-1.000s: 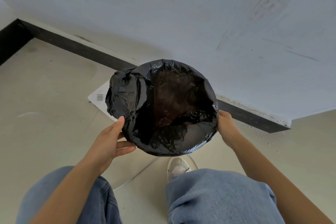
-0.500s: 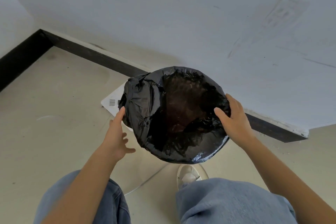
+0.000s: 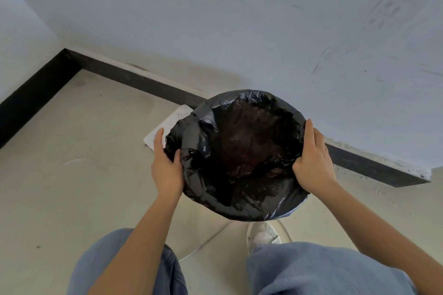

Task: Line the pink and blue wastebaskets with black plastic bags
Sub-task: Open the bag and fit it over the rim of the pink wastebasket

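A round wastebasket stands on the floor in front of me, its mouth wrapped all round by a crinkled black plastic bag (image 3: pixel 242 155) that sinks into it. Only a thin blue sliver of the wastebasket (image 3: pixel 302 203) shows under the bag at the lower right. My left hand (image 3: pixel 166 165) clasps the bag's bunched folds at the left rim, thumb pressed into the plastic. My right hand (image 3: pixel 312 163) lies over the right rim, palm and fingers flat on the bag.
A flat white sheet (image 3: pixel 165 130) lies on the floor behind the basket. A black skirting board (image 3: pixel 134 79) runs along the grey-white wall. My white shoe (image 3: pixel 263 235) and blue-jeaned knees are just below the basket.
My left hand moved from beside the basket onto the bag's left folds and gripped them. My right hand shifted further over the right rim. The view tilted.
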A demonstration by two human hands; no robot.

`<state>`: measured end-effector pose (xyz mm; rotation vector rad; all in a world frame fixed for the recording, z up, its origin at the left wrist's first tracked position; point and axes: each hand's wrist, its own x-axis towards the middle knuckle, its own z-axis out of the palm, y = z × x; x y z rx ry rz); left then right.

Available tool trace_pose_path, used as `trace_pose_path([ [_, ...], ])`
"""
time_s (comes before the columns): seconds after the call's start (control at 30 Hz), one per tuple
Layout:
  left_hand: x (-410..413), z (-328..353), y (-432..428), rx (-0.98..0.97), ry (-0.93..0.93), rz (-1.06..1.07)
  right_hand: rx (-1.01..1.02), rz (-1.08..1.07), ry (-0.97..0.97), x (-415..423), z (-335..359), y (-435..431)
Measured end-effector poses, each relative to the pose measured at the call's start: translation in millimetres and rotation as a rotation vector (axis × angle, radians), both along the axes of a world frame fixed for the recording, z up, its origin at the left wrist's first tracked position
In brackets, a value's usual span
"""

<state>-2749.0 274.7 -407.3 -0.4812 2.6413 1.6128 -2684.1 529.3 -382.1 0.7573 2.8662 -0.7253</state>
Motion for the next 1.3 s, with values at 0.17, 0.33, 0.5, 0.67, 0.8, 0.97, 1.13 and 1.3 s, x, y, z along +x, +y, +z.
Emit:
trace_pose_path([
  [0.17,-22,-26,-11,-0.154,-0.327,-0.345,0.000,-0.005,-0.006,1,0,0],
  [0.33,-30,13,-16,-0.152,-0.059,-0.142,0.011,-0.013,-0.019,0,1,0],
  [0.5,9,35,16,-0.906,0.203,-1.120,0.053,0.013,-0.062,-3,1,0],
  [0.67,10,33,50,-1.301,-0.528,-1.434,0.281,0.176,-0.195,-8,5,1],
  [0.8,11,26,64,-1.350,-0.631,-1.441,0.445,0.377,-0.248,-15,15,-4],
  [0.97,9,35,50,-1.242,0.007,-1.164,0.351,0.735,-0.327,-3,31,-17],
  [1.13,-14,27,31,-1.571,-0.120,-1.209,0.429,0.829,-0.904,-6,-7,-21],
  [1.3,-14,11,43,-1.698,-0.257,-1.369,0.569,0.913,-0.973,-16,-26,-24],
])
